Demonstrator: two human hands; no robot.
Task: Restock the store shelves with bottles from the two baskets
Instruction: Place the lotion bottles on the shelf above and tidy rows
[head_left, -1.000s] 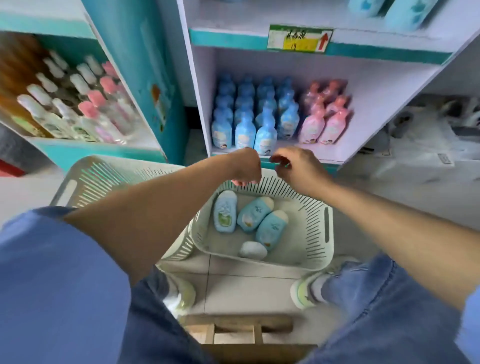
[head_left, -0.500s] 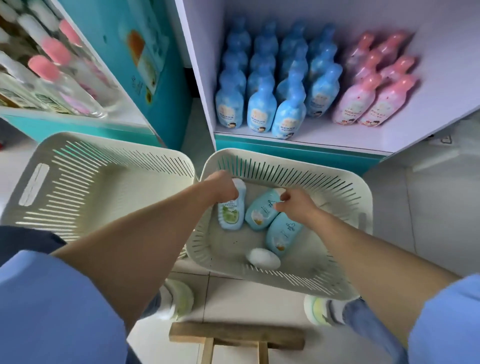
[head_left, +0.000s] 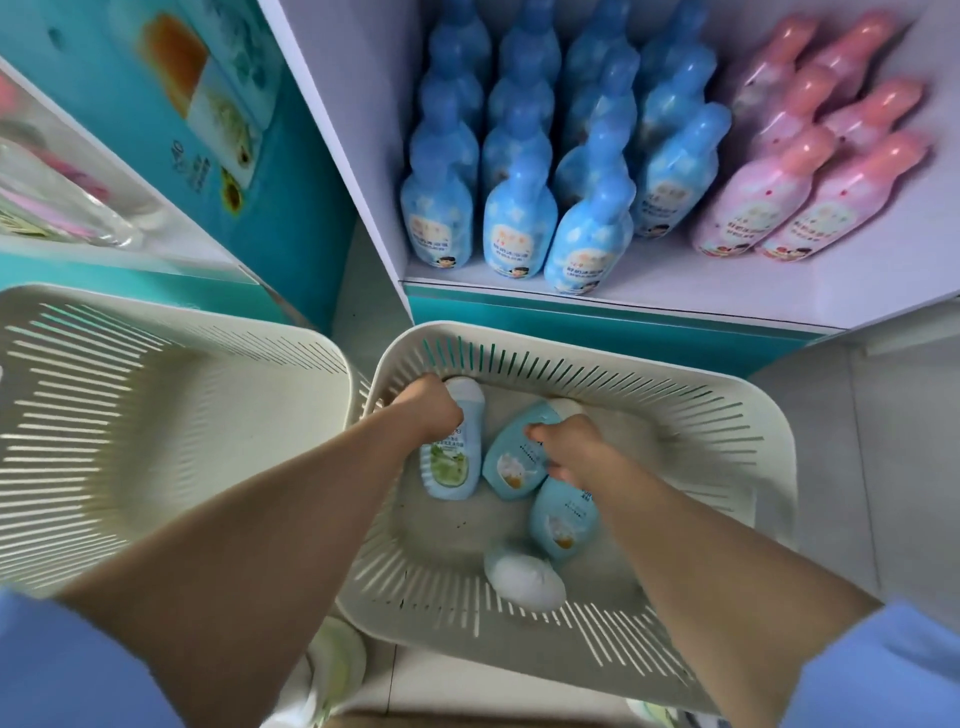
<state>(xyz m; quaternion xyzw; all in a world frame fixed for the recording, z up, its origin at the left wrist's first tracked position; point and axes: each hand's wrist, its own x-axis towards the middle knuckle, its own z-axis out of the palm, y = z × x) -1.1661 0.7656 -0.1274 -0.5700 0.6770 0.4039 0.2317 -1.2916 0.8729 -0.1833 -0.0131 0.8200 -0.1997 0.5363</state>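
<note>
Both hands reach into the right basket (head_left: 649, 374), each holding a bottle.
The left hand (head_left: 431, 410) curls round the green-label bottle (head_left: 449, 460); the right hand (head_left: 571, 449) grips the middle teal bottle (head_left: 511, 465). A third teal bottle (head_left: 563, 519) and a white-capped bottle (head_left: 522, 577) lie beside them, below the shelf (head_left: 727, 293) of blue bottles (head_left: 519, 223).

We have two cream slotted plastic baskets side by side on the floor (head_left: 857, 441): left basket (head_left: 156, 415) and right basket (head_left: 727, 415). In the right basket lie the pale blue green-label bottle (head_left: 452, 467) leftmost, the pale blue middle bottle (head_left: 511, 462) beside it, a third bottle (head_left: 563, 519) further right, and a white-capped bottle (head_left: 524, 577) nearest us. Behind, on the white shelf (head_left: 727, 296), blue plastic bottles (head_left: 519, 218) stand left of pink plastic bottles (head_left: 810, 208).
</note>
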